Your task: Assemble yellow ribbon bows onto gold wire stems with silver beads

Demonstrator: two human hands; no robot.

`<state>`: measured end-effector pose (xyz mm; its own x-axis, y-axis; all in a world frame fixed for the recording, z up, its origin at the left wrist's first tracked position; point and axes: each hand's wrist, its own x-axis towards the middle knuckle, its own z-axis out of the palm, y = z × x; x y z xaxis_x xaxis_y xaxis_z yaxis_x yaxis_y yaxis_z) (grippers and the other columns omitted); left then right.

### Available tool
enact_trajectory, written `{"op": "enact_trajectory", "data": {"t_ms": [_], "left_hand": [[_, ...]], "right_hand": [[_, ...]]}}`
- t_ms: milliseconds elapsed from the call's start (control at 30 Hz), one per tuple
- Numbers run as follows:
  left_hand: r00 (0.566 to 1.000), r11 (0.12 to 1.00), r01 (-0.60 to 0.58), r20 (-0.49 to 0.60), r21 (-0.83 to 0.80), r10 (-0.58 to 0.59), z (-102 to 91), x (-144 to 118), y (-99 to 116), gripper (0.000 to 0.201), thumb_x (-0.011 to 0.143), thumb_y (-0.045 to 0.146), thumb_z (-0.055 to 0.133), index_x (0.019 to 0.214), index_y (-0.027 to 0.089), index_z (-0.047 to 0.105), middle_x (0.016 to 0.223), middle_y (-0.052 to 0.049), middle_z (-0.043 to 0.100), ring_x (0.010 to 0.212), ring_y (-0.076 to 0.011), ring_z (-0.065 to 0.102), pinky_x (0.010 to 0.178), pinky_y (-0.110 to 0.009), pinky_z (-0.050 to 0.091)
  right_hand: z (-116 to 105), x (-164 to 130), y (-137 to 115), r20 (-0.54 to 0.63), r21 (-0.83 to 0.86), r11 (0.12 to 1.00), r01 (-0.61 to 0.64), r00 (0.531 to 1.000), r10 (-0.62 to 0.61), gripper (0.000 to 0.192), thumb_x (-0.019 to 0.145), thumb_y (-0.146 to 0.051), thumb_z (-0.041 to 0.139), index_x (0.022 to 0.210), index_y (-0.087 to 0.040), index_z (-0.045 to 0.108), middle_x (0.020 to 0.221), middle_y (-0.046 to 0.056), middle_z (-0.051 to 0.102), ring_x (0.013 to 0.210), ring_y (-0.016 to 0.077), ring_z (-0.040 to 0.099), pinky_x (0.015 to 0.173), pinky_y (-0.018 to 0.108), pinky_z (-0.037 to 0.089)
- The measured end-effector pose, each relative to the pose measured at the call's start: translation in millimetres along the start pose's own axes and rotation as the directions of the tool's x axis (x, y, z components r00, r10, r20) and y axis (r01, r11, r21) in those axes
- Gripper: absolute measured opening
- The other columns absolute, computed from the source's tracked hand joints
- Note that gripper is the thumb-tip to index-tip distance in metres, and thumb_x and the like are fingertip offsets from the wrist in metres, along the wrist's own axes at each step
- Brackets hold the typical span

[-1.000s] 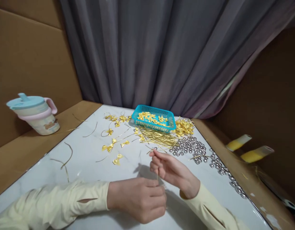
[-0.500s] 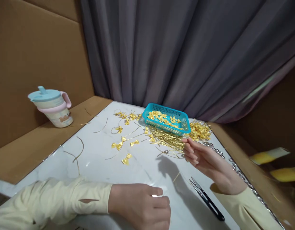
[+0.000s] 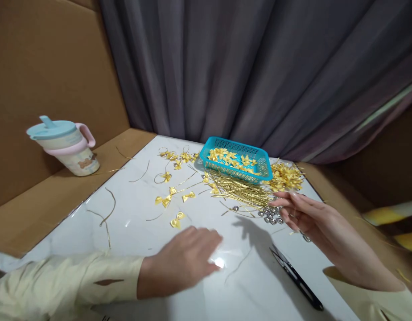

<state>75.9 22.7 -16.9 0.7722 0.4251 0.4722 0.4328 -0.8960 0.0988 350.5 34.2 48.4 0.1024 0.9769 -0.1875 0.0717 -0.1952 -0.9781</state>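
Note:
My right hand (image 3: pixel 306 223) is over the right side of the white table. Its fingers are loosely stretched, and no object shows between them. Just by its fingertips lie a bundle of gold cords (image 3: pixel 242 189) and a cluster of small silver metal pieces (image 3: pixel 271 215). My left hand (image 3: pixel 184 256), blurred, hovers above the table's near middle with fingers extended and nothing seen in it. Several yellow ribbon bows (image 3: pixel 177 220) lie beyond it, some joined to looped gold cord. Black-handled snips (image 3: pixel 298 281) rest below my right hand.
A turquoise basket (image 3: pixel 264 171) of yellow bows stands at the back, beside a pile of yellow bows (image 3: pixel 286 175). A lidded cup (image 3: pixel 70 151) stands at left on the cardboard. Loose cords (image 3: pixel 114 205) lie at left. A grey curtain (image 3: pixel 206 67) hangs behind.
My right hand has moved right, its fingers now looser, baring the cluster of silver pieces. My left hand has risen forward and left, its curled fingers stretching out. The view has shifted slightly.

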Motion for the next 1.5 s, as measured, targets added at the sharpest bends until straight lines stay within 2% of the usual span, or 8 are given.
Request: {"op": "enact_trajectory", "data": {"t_ms": [167,300,533,667,767,1000,1367,1500], "left_hand": [[0.821,0.827,0.555,0.096,0.089,-0.562,-10.0,-19.4,-34.4,0.034,0.09,0.04,0.042,0.105,0.01,0.048,0.1,-0.014,0.055,0.092,-0.0274,0.051,0.077,-0.042,0.045],[0.729,0.733,0.678,0.187,-0.058,-0.659,-7.4,-35.0,-50.3,0.021,0.089,0.037,0.045,0.09,0.017,0.046,0.091,-0.007,0.051,0.087,-0.0233,0.049,0.077,-0.039,0.043],[0.702,0.633,0.712,0.309,-0.304,-0.641,1.1,-24.0,-49.6,0.017,0.087,0.032,0.046,0.076,0.019,0.047,0.08,-0.003,0.055,0.08,-0.0195,0.051,0.076,-0.034,0.04],[0.607,0.297,0.777,0.537,-0.555,-0.585,-2.3,6.1,-41.4,0.019,0.081,0.036,0.055,0.078,0.018,0.05,0.062,0.003,0.057,0.049,-0.011,0.049,0.052,-0.024,0.039],[0.594,0.157,0.78,0.64,-0.605,-0.487,-0.3,32.1,-37.5,0.023,0.073,0.036,0.064,0.073,0.015,0.054,0.056,0.004,0.057,0.043,-0.0075,0.045,0.047,-0.021,0.035],[0.653,0.095,0.75,0.71,-0.654,-0.264,5.8,79.9,-31.9,0.025,0.077,0.037,0.061,0.084,0.013,0.061,0.064,0.0,0.063,0.055,-0.0107,0.056,0.057,-0.024,0.043],[0.53,-0.176,0.823,0.841,-0.541,-0.108,1.3,99.4,-30.0,0.02,0.075,0.029,0.065,0.066,0.011,0.066,0.051,0.003,0.055,0.04,-0.0029,0.034,0.04,-0.015,0.026],[0.538,-0.195,0.811,0.834,-0.552,-0.124,-0.4,100.5,-30.4,0.016,0.075,0.026,0.065,0.067,0.012,0.068,0.053,0.003,0.055,0.042,-0.0032,0.034,0.041,-0.015,0.026]], "right_hand": [[-2.5,-17.8,7.0,0.005,-0.329,0.94,0.088,0.996,-0.091,0.041,0.073,-0.06,0.055,0.07,-0.021,0.067,0.063,0.008,0.061,0.05,0.0158,0.049,0.044,0.027,0.04],[-1.2,-24.0,23.8,0.148,-0.551,0.823,0.138,0.987,-0.066,0.049,0.078,-0.061,0.044,0.065,-0.02,0.066,0.048,0.005,0.054,0.042,0.0161,0.049,0.042,0.028,0.037],[11.6,-24.1,35.9,0.313,-0.726,0.62,0.297,0.946,-0.087,0.04,0.09,-0.038,0.035,0.079,-0.017,0.067,0.049,0.001,0.055,0.047,0.0153,0.052,0.054,0.026,0.039],[20.7,-24.6,38.9,0.377,-0.681,0.644,0.348,0.921,-0.099,0.04,0.093,-0.032,0.029,0.07,-0.018,0.058,0.052,0.0,0.051,0.048,0.013,0.048,0.054,0.024,0.037],[27.0,-30.2,40.2,0.398,-0.664,0.674,0.324,0.916,-0.049,0.038,0.095,-0.034,0.027,0.065,-0.019,0.046,0.058,0.0,0.052,0.052,0.0127,0.048,0.053,0.024,0.035],[27.5,-41.0,41.3,0.409,-0.506,0.743,0.439,0.88,-0.241,0.033,0.096,-0.029,0.025,0.068,-0.02,0.041,0.06,-0.003,0.046,0.053,0.0107,0.044,0.055,0.024,0.033],[20.3,-41.9,46.2,0.341,-0.381,0.679,0.628,0.778,-0.528,0.027,0.092,-0.014,0.034,0.066,-0.018,0.041,0.059,-0.002,0.04,0.053,0.0092,0.039,0.052,0.022,0.03],[19.3,-43.9,45.6,0.341,-0.348,0.694,0.631,0.774,-0.533,0.029,0.091,-0.014,0.034,0.064,-0.018,0.042,0.056,-0.003,0.04,0.051,0.0089,0.039,0.05,0.022,0.029]]}}
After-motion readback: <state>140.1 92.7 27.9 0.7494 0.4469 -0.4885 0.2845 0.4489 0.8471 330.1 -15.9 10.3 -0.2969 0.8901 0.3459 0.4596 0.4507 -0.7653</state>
